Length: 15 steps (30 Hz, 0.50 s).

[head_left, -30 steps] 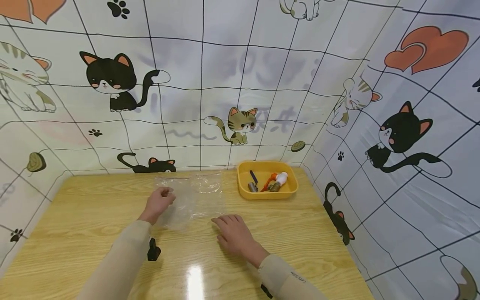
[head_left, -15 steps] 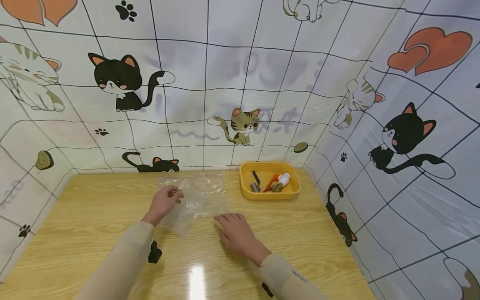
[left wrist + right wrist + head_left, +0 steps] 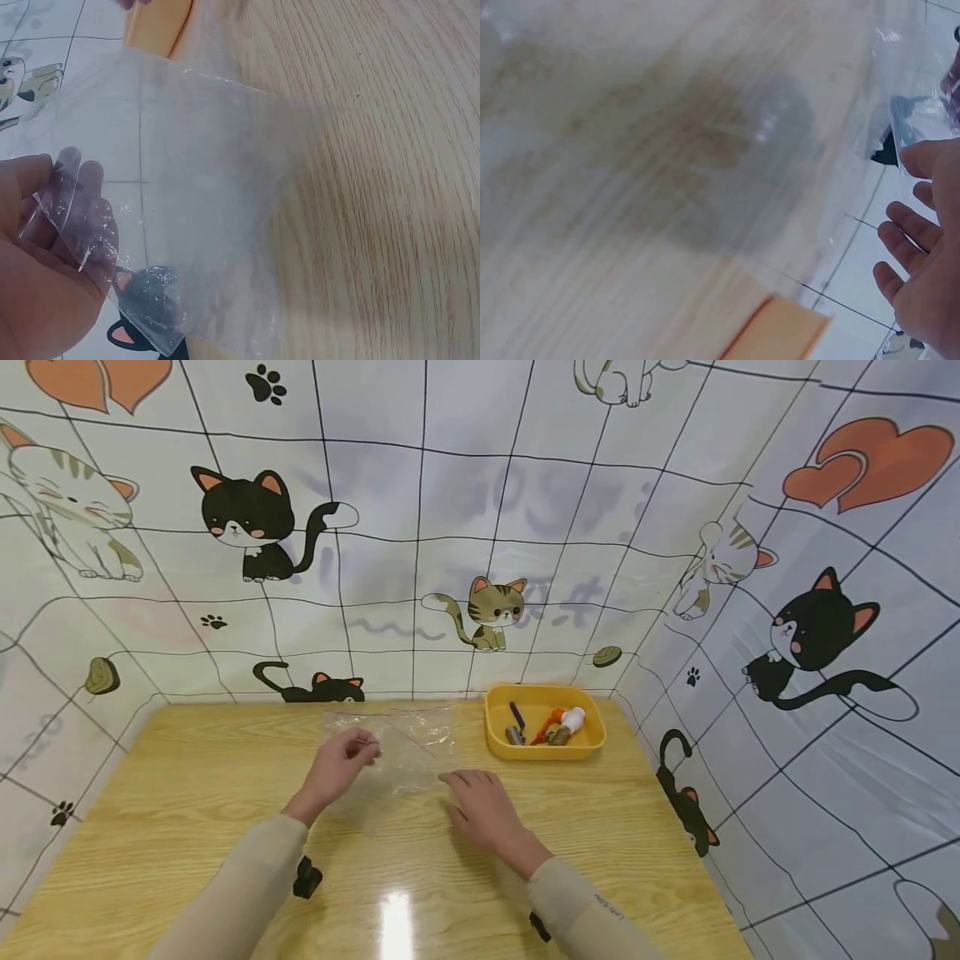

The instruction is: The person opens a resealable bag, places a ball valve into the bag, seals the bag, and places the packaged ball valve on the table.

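A clear plastic bag (image 3: 202, 165) hangs from my left hand (image 3: 336, 768), its edge held between thumb and curled fingers. In the left wrist view, that hand's fingers show through the film. More clear film (image 3: 420, 777) lies on the table beneath and to the right; whether it is a second bag is hard to tell. My right hand (image 3: 483, 810) is just right of the film's lower right corner. Its fingers (image 3: 907, 225) are loosely extended and grip nothing; whether they touch the film cannot be made out.
A yellow plastic tray (image 3: 543, 752) stands at the back right of the wooden table (image 3: 195, 827). Inside lie a slim dark blue piece (image 3: 517, 717), a grey cylinder (image 3: 514, 736) and orange and white items (image 3: 572, 719). Cat-patterned fabric walls (image 3: 390, 510) enclose the back and sides.
My left hand has moved right, carrying the bag edge across the film below. My right hand has shifted slightly up and right. The head view has turned a little left.
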{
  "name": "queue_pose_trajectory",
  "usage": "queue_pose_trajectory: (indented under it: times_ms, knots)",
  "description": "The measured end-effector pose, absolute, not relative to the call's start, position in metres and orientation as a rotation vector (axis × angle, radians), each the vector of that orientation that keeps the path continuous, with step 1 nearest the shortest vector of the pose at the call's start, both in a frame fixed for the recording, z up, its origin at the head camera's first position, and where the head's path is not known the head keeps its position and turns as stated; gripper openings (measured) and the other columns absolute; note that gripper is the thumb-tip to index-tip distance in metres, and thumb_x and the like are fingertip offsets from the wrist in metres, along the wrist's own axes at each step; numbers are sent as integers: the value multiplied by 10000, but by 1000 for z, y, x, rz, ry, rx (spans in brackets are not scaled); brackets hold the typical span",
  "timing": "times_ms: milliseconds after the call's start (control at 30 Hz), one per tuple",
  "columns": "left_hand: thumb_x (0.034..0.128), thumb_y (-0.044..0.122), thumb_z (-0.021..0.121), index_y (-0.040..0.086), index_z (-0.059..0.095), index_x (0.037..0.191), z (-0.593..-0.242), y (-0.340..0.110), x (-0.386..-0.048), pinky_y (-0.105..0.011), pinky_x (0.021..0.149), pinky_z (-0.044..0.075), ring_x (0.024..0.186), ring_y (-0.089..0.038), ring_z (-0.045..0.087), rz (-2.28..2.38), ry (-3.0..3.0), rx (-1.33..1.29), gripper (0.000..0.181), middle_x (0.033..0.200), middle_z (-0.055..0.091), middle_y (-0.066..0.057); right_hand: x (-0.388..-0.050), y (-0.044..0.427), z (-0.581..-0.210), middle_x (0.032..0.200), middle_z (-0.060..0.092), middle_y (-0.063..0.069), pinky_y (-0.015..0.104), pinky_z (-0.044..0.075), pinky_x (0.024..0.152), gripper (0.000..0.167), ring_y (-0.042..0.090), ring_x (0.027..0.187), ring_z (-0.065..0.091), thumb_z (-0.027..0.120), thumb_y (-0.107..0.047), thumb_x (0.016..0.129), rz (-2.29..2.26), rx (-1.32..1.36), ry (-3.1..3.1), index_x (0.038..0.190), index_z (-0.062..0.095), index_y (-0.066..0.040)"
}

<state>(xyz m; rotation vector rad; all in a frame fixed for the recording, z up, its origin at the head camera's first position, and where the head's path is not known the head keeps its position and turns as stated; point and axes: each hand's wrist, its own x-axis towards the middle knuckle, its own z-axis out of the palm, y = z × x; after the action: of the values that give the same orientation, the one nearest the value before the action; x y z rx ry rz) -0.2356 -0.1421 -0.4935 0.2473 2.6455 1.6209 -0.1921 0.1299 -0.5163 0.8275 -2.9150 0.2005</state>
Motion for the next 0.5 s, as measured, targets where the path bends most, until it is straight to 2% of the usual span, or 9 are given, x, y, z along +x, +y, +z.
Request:
queue_pose_trajectory:
  times_ms: [167, 300, 500]
  knots:
    - [991, 168, 569, 62, 628, 1097, -489, -141, -229, -360, 830, 567, 948, -300, 690, 1638, 2627, 340, 161, 1045, 712, -166, -201, 132, -504, 1331, 592, -6, 436, 412, 1056, 433, 203, 1261, 538, 609, -279, 956, 236, 767, -2870, 1371, 516, -200]
    - [983, 141, 577, 66, 636, 1087, -484, -139, -223, -297, 818, 563, 961, -266, 685, 1611, 2629, 424, 141, 1037, 710, -140, -208, 134, -496, 1278, 632, -2, 434, 469, 1002, 364, 206, 1195, 592, 591, -282, 970, 314, 737, -2796, 1321, 572, -190]
    - [969, 39, 542, 66, 646, 1020, -474, -129, -215, -273, 778, 554, 896, -181, 665, 1562, 2629, 521, 119, 981, 699, -124, -208, 130, -483, 1203, 679, 3, 429, 509, 937, 288, 206, 1125, 633, 581, -264, 983, 488, 735, -2737, 1251, 627, -169]
